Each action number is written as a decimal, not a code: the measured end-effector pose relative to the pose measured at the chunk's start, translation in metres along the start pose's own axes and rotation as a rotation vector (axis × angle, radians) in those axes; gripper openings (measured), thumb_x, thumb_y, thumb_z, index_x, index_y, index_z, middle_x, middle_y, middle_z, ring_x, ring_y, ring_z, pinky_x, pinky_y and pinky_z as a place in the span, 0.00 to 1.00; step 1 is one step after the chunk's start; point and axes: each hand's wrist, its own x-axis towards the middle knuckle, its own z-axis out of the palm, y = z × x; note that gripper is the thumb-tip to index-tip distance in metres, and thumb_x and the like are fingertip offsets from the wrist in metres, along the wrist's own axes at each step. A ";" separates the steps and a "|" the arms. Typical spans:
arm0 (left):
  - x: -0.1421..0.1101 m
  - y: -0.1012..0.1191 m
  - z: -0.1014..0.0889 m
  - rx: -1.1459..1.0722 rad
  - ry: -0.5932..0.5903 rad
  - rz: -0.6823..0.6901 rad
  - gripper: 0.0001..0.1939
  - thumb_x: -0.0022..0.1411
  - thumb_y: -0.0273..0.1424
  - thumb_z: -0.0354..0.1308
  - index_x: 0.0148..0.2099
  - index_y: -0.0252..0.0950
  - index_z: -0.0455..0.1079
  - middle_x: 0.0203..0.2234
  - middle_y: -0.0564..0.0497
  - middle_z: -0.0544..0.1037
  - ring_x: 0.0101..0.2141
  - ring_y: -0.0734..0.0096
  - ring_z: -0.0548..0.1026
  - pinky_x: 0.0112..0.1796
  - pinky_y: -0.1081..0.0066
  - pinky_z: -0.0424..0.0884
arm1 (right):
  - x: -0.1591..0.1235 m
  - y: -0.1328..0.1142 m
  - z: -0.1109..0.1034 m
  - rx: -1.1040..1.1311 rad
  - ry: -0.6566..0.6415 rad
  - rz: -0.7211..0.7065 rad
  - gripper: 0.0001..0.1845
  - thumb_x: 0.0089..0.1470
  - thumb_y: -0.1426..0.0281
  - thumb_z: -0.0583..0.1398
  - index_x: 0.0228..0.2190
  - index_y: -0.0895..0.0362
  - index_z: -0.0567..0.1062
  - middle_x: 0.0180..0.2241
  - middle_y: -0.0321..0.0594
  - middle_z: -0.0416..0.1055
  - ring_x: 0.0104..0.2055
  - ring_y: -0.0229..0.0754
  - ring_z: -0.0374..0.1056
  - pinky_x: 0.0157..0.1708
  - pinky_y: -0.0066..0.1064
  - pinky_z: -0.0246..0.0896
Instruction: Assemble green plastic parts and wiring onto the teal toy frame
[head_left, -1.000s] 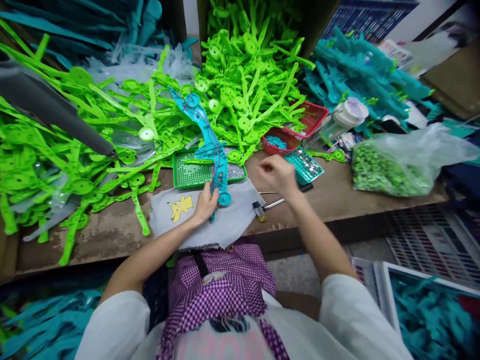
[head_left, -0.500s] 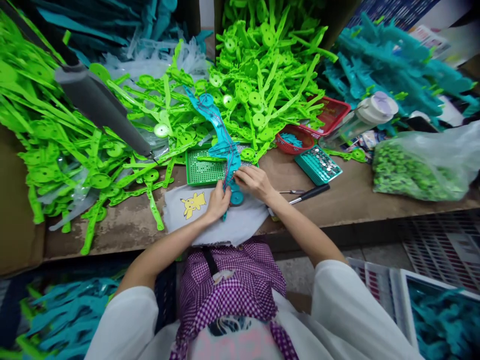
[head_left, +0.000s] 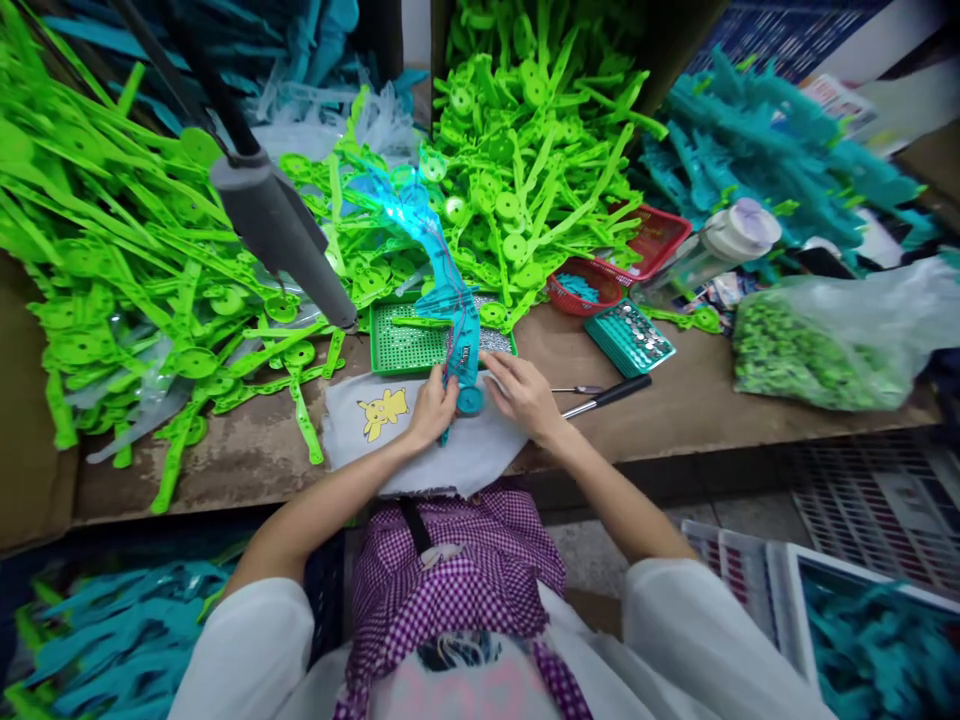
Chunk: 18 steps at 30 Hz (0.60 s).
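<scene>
A long blue plastic toy part [head_left: 444, 265] with thin wires along it stands between my hands, its lower end over a grey cloth [head_left: 480, 450] printed with a yellow cartoon figure. A bright light glows at its upper end. My left hand [head_left: 433, 408] is closed round the lower left edge. Along the right edge lies my right hand [head_left: 523, 395], its fingers stretched out, the tips at or close to the part. Beneath the part sits a green perforated tray [head_left: 405, 350] with small metal pieces. A grey electric screwdriver [head_left: 281, 230] hangs to the left.
Heaps of green plastic parts [head_left: 517, 190] cover the back and left. On the right are a red basket [head_left: 585, 300], a teal tray [head_left: 630, 335] of small metal pieces, a black-handled tool [head_left: 622, 388] and a bag of green pieces [head_left: 810, 345]. Blue parts [head_left: 780, 150] pile up behind.
The upper end of the blue part now glows brightly. My right hand has drawn off to the right with its fingers straighter. The hanging screwdriver has swung right.
</scene>
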 end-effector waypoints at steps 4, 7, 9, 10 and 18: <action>0.000 0.000 -0.001 -0.026 0.003 0.010 0.06 0.70 0.35 0.49 0.43 0.39 0.62 0.18 0.57 0.70 0.19 0.68 0.73 0.26 0.70 0.69 | 0.010 -0.042 -0.012 0.218 0.408 0.427 0.14 0.66 0.66 0.56 0.50 0.52 0.76 0.44 0.45 0.74 0.45 0.44 0.74 0.44 0.39 0.75; 0.001 0.001 -0.001 -0.052 0.015 0.001 0.07 0.69 0.35 0.50 0.43 0.38 0.63 0.18 0.57 0.70 0.18 0.69 0.72 0.24 0.71 0.68 | 0.051 -0.070 -0.008 0.398 0.553 0.542 0.14 0.66 0.62 0.56 0.50 0.51 0.74 0.45 0.44 0.72 0.43 0.41 0.73 0.41 0.36 0.75; 0.002 0.001 0.000 -0.061 0.027 0.008 0.06 0.68 0.35 0.51 0.41 0.38 0.62 0.18 0.57 0.71 0.18 0.70 0.72 0.23 0.72 0.67 | 0.081 -0.080 -0.006 0.508 0.547 0.507 0.18 0.67 0.60 0.54 0.55 0.50 0.71 0.49 0.44 0.70 0.47 0.42 0.73 0.44 0.38 0.75; 0.002 0.001 0.000 -0.060 0.033 0.013 0.05 0.67 0.34 0.52 0.40 0.39 0.62 0.18 0.57 0.71 0.18 0.70 0.72 0.23 0.72 0.67 | 0.091 -0.082 -0.007 0.551 0.539 0.478 0.20 0.68 0.60 0.52 0.57 0.50 0.69 0.50 0.43 0.70 0.49 0.42 0.72 0.47 0.40 0.74; 0.002 -0.001 0.000 -0.057 -0.021 -0.020 0.06 0.68 0.36 0.49 0.40 0.40 0.60 0.16 0.59 0.69 0.17 0.70 0.72 0.22 0.72 0.67 | -0.032 -0.029 -0.028 -0.055 0.034 0.480 0.23 0.67 0.57 0.54 0.57 0.54 0.74 0.55 0.52 0.74 0.59 0.52 0.68 0.59 0.49 0.61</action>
